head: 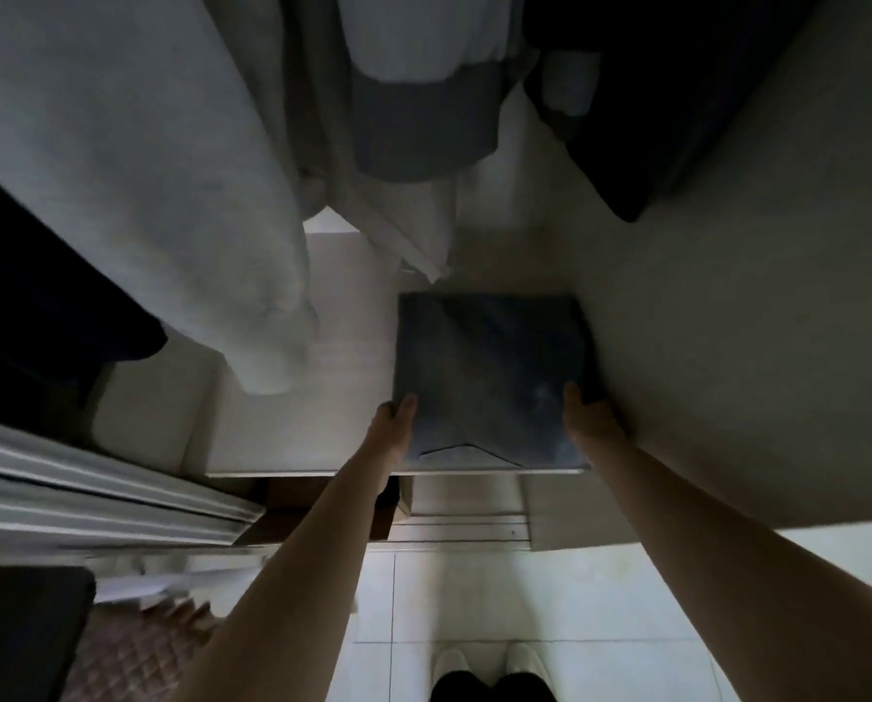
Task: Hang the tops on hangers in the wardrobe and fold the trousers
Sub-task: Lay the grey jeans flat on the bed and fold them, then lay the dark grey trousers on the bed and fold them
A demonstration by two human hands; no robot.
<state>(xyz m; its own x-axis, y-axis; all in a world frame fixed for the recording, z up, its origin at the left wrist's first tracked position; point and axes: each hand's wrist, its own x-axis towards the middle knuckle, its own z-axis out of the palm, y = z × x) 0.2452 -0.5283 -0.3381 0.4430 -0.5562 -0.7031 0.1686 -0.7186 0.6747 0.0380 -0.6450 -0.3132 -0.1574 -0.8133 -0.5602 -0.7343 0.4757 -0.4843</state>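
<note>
Down inside the wardrobe, held the folded trousers [489, 367] from both sides at the near end. Pinched the left edge with the left hand [393, 423], thumb [407, 405] lying on top of the denim, other fingers tucked out of sight beneath. Clamped the right edge likewise with the right hand [593, 415], thumb over the cloth, the rest hidden between the fabric and the wardrobe side wall [728, 321]. Reached in with both bare forearms stretched forward.

Lay flat and square, those blue trousers, on the pale shelf [297, 428], at its right end and close against the side wall, near edge about level with the shelf's front lip. Showed a pointed seam line close to that near edge.

Hung above the shelf: a pale fleecy top [145, 184] at the left, its hem reaching low toward the shelf; a grey-blue top [419, 119] in the middle; a dark garment [626, 119] at the right. Could not make out any hangers in the dim light.

Stood below on a light tiled floor [601, 600] in white slippers [449, 661]. Lay at lower left a pinkish quilted fabric [135, 646], blurred.
</note>
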